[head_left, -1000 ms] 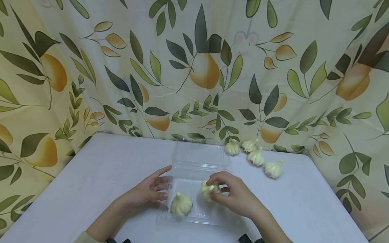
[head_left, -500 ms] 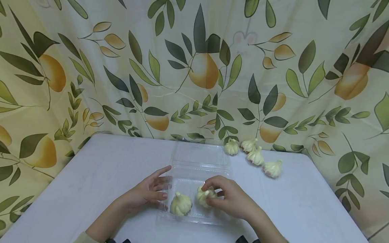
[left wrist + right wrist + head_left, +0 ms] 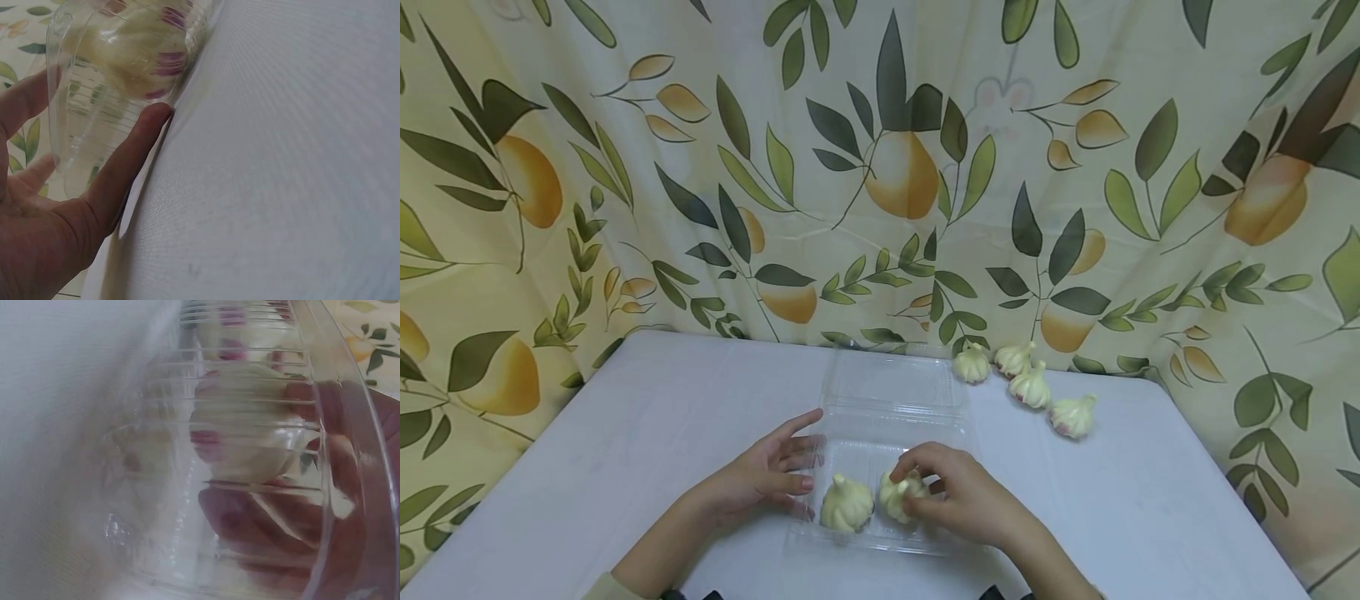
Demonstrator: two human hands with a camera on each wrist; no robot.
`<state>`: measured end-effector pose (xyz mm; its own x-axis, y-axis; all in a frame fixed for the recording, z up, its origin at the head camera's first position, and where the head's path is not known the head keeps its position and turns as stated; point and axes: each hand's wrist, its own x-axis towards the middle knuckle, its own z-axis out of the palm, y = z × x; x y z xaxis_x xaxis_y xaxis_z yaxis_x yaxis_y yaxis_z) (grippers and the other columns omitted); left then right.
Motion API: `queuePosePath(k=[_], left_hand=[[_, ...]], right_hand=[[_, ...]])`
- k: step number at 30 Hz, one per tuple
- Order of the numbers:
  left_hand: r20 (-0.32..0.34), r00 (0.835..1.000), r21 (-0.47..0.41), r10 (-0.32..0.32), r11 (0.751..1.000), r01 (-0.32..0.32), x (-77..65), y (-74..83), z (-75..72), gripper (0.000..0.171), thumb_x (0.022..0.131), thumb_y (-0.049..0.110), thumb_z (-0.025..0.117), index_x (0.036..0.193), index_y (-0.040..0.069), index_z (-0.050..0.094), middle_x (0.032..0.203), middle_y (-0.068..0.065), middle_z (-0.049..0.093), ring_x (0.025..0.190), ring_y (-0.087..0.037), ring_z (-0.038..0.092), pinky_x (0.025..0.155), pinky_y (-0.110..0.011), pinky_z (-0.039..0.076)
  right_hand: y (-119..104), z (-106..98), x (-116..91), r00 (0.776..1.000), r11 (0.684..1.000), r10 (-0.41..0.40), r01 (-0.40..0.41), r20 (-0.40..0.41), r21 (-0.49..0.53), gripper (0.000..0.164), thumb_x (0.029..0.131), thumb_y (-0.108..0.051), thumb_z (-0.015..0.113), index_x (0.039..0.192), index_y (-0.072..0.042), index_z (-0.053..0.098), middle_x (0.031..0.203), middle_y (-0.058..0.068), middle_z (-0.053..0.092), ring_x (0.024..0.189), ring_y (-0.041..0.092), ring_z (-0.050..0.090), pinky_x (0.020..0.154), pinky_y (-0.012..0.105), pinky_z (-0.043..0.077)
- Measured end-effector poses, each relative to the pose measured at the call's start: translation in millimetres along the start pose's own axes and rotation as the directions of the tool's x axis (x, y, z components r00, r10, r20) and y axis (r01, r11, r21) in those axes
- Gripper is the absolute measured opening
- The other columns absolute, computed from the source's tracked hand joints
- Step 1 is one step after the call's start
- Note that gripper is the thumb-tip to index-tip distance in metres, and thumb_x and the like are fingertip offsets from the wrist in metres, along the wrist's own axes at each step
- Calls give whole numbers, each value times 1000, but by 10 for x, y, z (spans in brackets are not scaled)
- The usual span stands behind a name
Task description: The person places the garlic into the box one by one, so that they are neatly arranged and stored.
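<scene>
A clear plastic clamshell box [image 3: 859, 454] lies opened on the table, its lid [image 3: 891, 383] folded back. One garlic bulb [image 3: 847, 504] sits in the front left of the box. Beside it, my right hand [image 3: 966, 496] pinches a second garlic bulb [image 3: 892, 500] between thumb and fingers, low inside the box. Through the ribbed wall in the right wrist view, this purple-streaked bulb [image 3: 240, 434] shows with the fingers around it. My left hand [image 3: 752, 479], fingers spread, touches the box's left side; its thumb [image 3: 134, 147] lies along the wall in the left wrist view.
Several more garlic bulbs [image 3: 1030, 387] rest at the back right of the white-covered table [image 3: 715, 383], close to the lid. A curtain [image 3: 850, 275] with a fruit and leaf print hangs right behind the table's back edge.
My right hand has moved the garlic bulb left and toward the front of the box, down beside the other bulb. The left hand has stayed in place.
</scene>
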<state>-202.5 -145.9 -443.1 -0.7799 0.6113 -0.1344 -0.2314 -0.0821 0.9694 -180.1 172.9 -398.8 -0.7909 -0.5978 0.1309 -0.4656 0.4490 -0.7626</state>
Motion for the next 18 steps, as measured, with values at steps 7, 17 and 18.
queuePosePath(k=[7,17,18], left_hand=[[-9,1000,7,-4,1000,4,2,-3,1,93,90,2,69,161,24,13,164,-23,12,149,-46,15,89,-54,54],[3,1000,-2,5,1000,-5,5,-11,-8,94,90,2,69,161,23,12,164,-24,10,149,-47,13,89,-55,54],[2,1000,-2,5,1000,-5,5,-12,-10,94,90,2,69,161,24,12,164,-24,10,149,-47,13,89,-55,54]], right_hand=[[5,36,3,1000,1000,-22,22,16,3,21,86,-9,73,105,-18,69,109,-5,67,102,16,60,84,30,57],[11,75,3,998,999,-24,26,64,-42,21,86,-13,74,104,-21,69,106,-10,69,103,12,60,82,29,56],[10,79,4,997,999,-21,24,68,-47,20,86,-14,74,103,-22,69,106,-11,69,103,12,61,82,29,56]])
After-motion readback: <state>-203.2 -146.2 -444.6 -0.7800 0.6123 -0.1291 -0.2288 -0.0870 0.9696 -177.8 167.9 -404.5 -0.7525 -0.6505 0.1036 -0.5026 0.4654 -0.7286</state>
